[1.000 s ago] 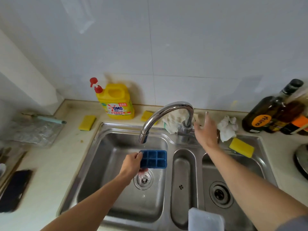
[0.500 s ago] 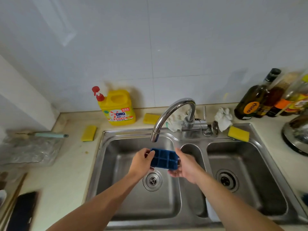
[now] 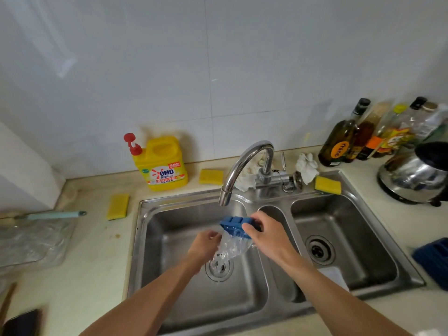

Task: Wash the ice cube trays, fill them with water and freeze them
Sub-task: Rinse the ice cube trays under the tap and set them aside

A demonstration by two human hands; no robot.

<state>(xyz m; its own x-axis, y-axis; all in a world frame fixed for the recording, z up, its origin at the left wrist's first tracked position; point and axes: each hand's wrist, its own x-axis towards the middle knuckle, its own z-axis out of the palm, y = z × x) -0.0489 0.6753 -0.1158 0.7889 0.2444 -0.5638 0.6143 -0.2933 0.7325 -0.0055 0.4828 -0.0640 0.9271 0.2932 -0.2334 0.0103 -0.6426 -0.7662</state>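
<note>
One blue ice cube tray [image 3: 234, 223] is held tilted above the left basin of the sink [image 3: 358, 286], below the spout of the chrome faucet [image 3: 244, 163]. Its right end is gripped from above by the right hand [image 3: 265, 232], whose fingers are closed over the edge. Water [image 3: 231, 247] is seen spilling from the tray's lower side in a clear sheet toward the drain [image 3: 219, 267]. The left hand [image 3: 204, 244] is placed just beside the tray's low end, fingers loosely curled in the falling water; whether the tray is touched by it cannot be told.

A smaller middle basin and a right basin are set beside the left one. Part of a second blue tray [image 3: 432, 261] is seen at the right edge of the pale surface [image 3: 92, 258], well apart from the first.

Behind the sink, a yellow detergent jug [image 3: 162, 164] with a red pump is stood against the wall, with a yellow sponge [image 3: 211, 176] near it and another sponge [image 3: 118, 206] at the sink's left corner. A third sponge [image 3: 327, 185] is laid on the sink's back rim, beside a crumpled white cloth [image 3: 306, 167]. Several bottles [image 3: 344, 138] are grouped at the back right, with a shiny metal kettle [image 3: 415, 177] in front of them. At the left, a clear plastic sheet [image 3: 34, 241] and a pale-handled brush [image 3: 52, 215] are laid. The wall [image 3: 218, 69] is covered in large white tiles.
</note>
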